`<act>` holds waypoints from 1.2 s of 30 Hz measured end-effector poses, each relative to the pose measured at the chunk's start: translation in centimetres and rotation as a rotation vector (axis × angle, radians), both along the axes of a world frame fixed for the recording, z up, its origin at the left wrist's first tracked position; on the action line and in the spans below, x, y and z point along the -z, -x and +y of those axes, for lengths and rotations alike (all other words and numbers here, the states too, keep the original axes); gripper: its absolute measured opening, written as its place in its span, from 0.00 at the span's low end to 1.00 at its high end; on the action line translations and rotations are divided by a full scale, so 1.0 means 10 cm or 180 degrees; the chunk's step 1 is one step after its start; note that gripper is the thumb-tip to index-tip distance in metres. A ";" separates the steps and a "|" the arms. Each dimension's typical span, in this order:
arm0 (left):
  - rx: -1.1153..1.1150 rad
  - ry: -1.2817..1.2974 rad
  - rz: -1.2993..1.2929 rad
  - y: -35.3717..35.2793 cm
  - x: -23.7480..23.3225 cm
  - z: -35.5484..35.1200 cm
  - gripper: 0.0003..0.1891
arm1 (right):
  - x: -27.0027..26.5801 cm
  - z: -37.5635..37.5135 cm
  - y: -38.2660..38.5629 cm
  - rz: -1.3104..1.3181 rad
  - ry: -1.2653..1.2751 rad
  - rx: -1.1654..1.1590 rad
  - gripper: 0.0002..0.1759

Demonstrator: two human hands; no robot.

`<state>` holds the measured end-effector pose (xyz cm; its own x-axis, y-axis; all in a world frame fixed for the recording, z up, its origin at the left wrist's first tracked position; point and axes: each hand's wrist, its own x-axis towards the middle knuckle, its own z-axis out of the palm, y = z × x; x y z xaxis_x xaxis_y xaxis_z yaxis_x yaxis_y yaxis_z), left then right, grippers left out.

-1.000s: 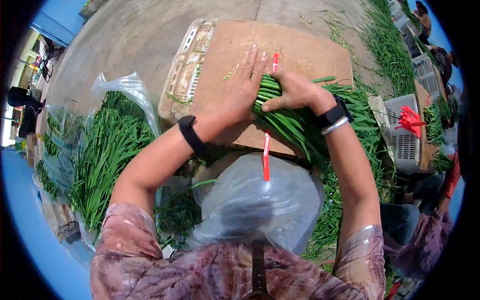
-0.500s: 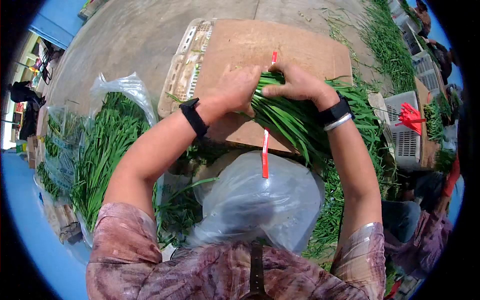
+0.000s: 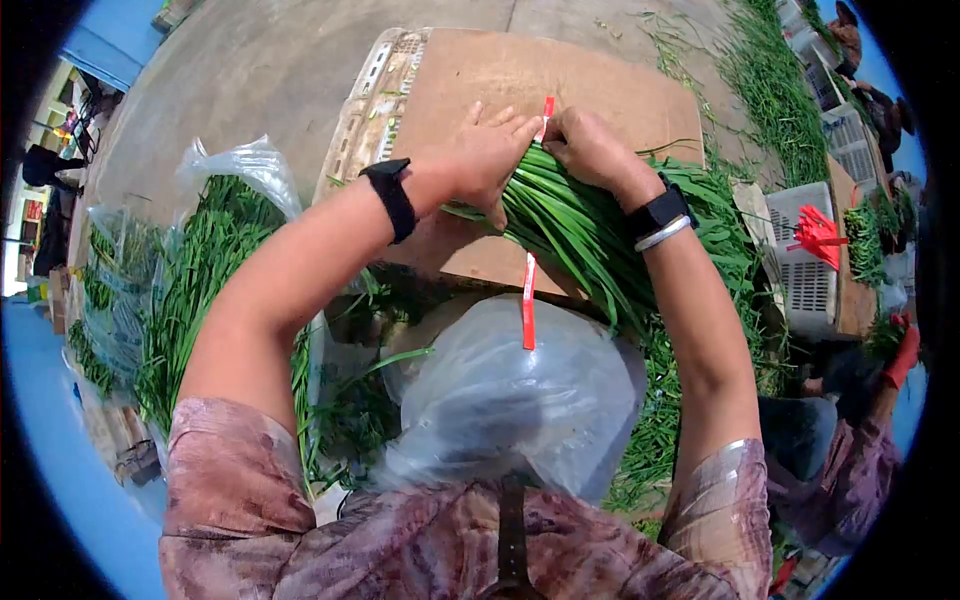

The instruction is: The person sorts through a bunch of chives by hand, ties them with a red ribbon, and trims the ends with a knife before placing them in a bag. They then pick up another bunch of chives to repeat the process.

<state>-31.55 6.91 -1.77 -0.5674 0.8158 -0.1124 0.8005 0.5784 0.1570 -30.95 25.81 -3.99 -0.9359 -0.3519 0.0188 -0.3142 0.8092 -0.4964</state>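
Observation:
A bundle of long green leaves, like garlic chives [image 3: 575,215], lies across a cardboard sheet [image 3: 470,80]. My left hand [image 3: 490,155] rests against the bundle's left end, its fingers stretched out and spread, thumb pointing down. At the bundle's upper edge my right hand [image 3: 597,150] is closed, fingertips pinched at a red tie strip [image 3: 548,108]. The strip passes beneath the bundle. Its lower end hangs over the cardboard's near edge, above the clear plastic [image 3: 500,400] on my lap. The strip's middle is hidden by the leaves.
Bagged greens [image 3: 205,290] stand at left. A white plastic crate [image 3: 375,125] shows under the cardboard. More leaves [image 3: 715,215] lie to the right, near a grey crate [image 3: 800,270] with red strips [image 3: 820,238]. A co-worker's sleeve [image 3: 850,480] is at lower right; other people sit far right.
My left hand's fingers have straightened and spread. My right hand has gone from lying over the bundle with thumb out to a pinch at the strip's upper part.

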 end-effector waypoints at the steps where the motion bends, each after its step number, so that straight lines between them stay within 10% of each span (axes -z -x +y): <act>1: 0.0001 0.0052 -0.0374 0.02 -0.05 0.01 0.62 | -0.01 0.00 -0.01 -0.0034 0.0052 0.0004 0.09; 7: 0.0180 -0.0433 -0.0282 0.03 0.06 -0.04 0.48 | -0.06 0.11 0.08 -0.0269 0.0923 0.0067 0.10; 15: 0.0063 -0.0378 0.0045 -0.07 0.02 -0.05 0.38 | 0.00 -0.03 0.53 -0.0417 -0.0457 0.1261 0.15; 25: -0.0226 -0.0642 -0.0012 -0.04 0.18 -0.05 0.43 | -0.27 -0.12 0.07 0.0542 0.0626 0.0259 0.09; 29: 0.0170 -0.0189 -0.0164 -0.04 0.02 -0.08 0.28 | -0.25 -0.29 -0.30 0.0736 0.0251 0.0126 0.08; 33: 0.0569 -0.1222 -0.0136 0.32 0.71 -0.06 0.32 | -0.32 -0.30 -0.62 0.1062 0.0327 0.0461 0.09; 36: 0.0417 -0.1294 -0.0306 0.09 0.40 -0.07 0.48 | -0.54 -0.31 -1.17 0.0838 -0.0054 0.0343 0.14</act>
<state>-32.41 6.17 -5.74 -0.4587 0.8690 0.1855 0.8337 0.3487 0.4283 -19.20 22.69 1.45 -0.9316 -0.2530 0.2610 -0.3423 0.8524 -0.3953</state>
